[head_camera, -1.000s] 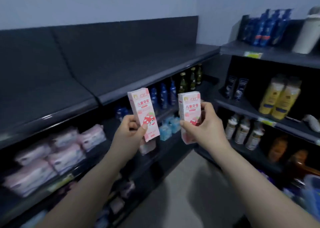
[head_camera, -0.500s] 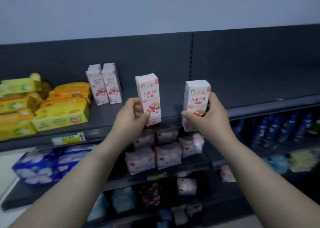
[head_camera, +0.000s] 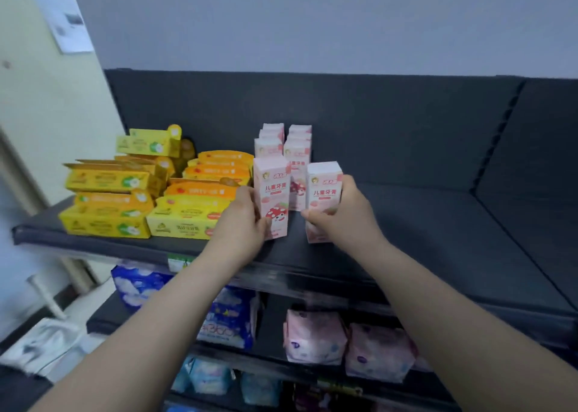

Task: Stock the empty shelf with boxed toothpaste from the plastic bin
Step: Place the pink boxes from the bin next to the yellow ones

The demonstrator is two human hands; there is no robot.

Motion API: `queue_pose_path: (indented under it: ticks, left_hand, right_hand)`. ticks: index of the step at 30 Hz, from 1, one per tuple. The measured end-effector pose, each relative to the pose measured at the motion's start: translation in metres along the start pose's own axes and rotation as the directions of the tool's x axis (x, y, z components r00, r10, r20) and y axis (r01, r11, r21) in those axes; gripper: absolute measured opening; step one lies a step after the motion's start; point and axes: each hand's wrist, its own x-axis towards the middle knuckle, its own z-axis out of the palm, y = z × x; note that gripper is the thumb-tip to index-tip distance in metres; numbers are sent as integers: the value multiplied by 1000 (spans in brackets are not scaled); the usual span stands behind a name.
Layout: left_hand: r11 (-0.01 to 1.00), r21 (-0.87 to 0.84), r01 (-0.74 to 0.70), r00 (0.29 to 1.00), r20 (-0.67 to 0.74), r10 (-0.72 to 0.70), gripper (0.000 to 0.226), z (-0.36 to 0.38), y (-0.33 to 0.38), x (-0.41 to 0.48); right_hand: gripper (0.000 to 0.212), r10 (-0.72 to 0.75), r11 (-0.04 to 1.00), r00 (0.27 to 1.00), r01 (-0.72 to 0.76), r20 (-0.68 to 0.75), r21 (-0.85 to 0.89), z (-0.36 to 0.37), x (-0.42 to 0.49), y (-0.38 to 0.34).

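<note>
Two pink-and-white toothpaste boxes, printed with red lettering and a strawberry cartoon, are held upright over the front of the dark shelf (head_camera: 438,239). The left hand (head_camera: 242,221) grips the left box (head_camera: 270,192). The right hand (head_camera: 341,217) grips the right box (head_camera: 323,189), hiding its lower print. At 12 o'clock stand two rows of pink boxes (head_camera: 283,144), too blurred to count. Stacked yellow boxes (head_camera: 106,205) lie at 9 o'clock.

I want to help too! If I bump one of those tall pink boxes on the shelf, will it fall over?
The pink box is tall with a small base, so a nudge would likely tip it. It looks like thin cardboard, so probably light and easy to dent. Flat sides mean it shouldn't roll.
</note>
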Motion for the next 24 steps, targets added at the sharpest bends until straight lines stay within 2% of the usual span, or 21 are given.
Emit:
queue_pose_path:
  ticks: [6,12,17,20,24]
  left_hand:
    - [999,49,-7,997,-70,10,46,14,-1,7]
    - [995,99,22,991,-130,-9,52,24,2,17]
    - [985,172,34,979,-202,2,67,14,3,11]
    - [960,275,-46,951,-282,127,70,6,10,3]
    - [913,318,-254,888,-298,351,67,8,16,-3]
  right_hand:
    - [51,6,1000,977,-5,215,-2,2,36,13]
    - [45,-38,998,974,29,222,47,15,51,17]
    - [63,-77,994,982,89,175,-60,7,47,18]
    - [77,-98,966,990,119,103,-229,-3,39,20]
    - [74,-163,892,986,162,34,-422,-14,14,21]
